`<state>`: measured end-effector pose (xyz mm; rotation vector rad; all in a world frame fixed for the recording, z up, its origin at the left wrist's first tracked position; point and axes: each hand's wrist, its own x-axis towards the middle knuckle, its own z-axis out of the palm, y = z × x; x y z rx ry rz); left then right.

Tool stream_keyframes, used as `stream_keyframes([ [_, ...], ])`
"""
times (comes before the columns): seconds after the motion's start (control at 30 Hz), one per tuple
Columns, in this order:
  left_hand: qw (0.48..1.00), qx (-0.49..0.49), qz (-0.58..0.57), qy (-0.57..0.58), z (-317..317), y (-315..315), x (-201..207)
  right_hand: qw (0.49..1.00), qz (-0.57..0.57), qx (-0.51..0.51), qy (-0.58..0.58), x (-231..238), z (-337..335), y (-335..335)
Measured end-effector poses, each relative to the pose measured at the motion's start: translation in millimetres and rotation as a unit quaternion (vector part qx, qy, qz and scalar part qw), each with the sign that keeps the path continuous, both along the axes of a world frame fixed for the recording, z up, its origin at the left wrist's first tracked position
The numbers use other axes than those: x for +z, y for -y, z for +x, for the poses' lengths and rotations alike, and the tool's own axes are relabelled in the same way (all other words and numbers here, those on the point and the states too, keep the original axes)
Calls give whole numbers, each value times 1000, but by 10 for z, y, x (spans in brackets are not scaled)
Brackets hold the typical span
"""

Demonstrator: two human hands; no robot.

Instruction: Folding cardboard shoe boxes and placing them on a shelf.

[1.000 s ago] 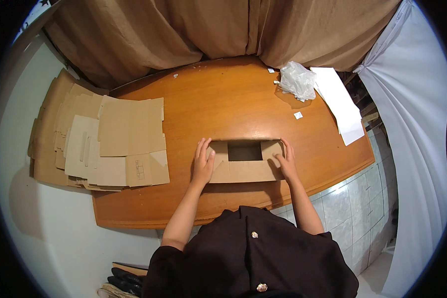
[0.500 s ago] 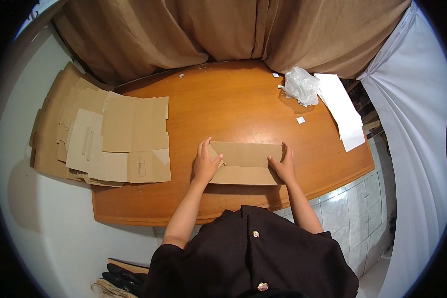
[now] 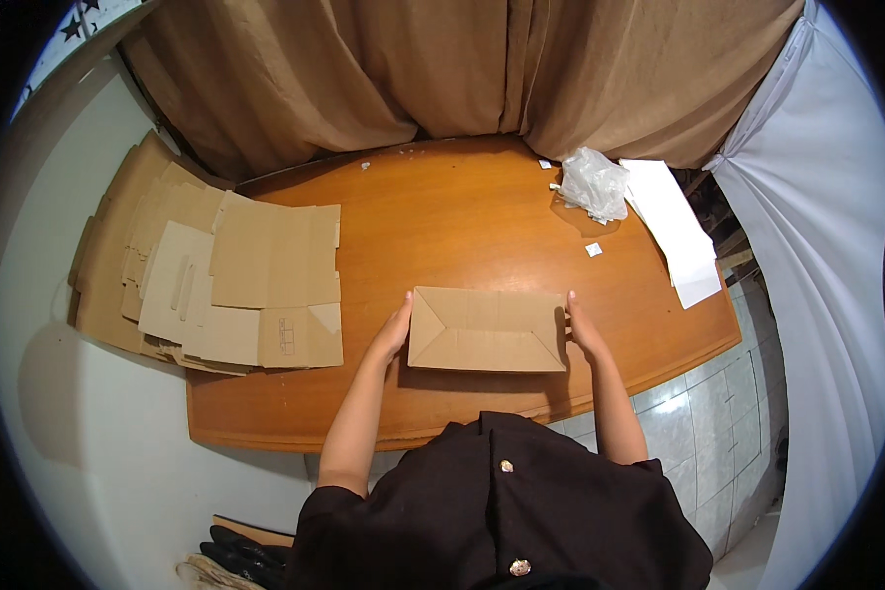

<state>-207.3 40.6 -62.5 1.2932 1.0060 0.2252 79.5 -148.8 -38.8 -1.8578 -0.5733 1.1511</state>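
Observation:
A small brown cardboard box (image 3: 488, 313) sits on the wooden table in front of me, longer from left to right than it is deep. Its upward face is closed by folded panels, with diagonal creases running in from the corners. Along the box's left end lies my left hand (image 3: 395, 329), fingers stretched out flat against or very near it. My right hand (image 3: 582, 326) is likewise at the right end, fingers straight and pointing away from me. Parts of both hands facing the box are hidden, so firm contact is unclear.
Flattened cardboard sheets (image 3: 275, 261) are piled at the table's left, against the wall. At the far right rest a crumpled clear plastic bag (image 3: 595, 184) and white paper sheets (image 3: 674, 231). A brown curtain (image 3: 462, 69) hangs behind the wooden table (image 3: 442, 221).
The box's upward panels went from sunken and partly folded to flat and closed. My thumbs have come off the panels, and both hands have moved outward to the box's ends.

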Motion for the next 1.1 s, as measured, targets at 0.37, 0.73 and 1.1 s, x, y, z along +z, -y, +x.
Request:
stream_keyframes([
  [0.37,950,104,110,274,-98,167,338,938,296,-167,-72,54,-3,253],
  [0.73,924,40,378,26,-193,678,-246,939,248,-120,204,-515,-480,517],
  [1.1,756,-459,466,15,834,499,277,935,215,-87,267,-511,-387,430],
])
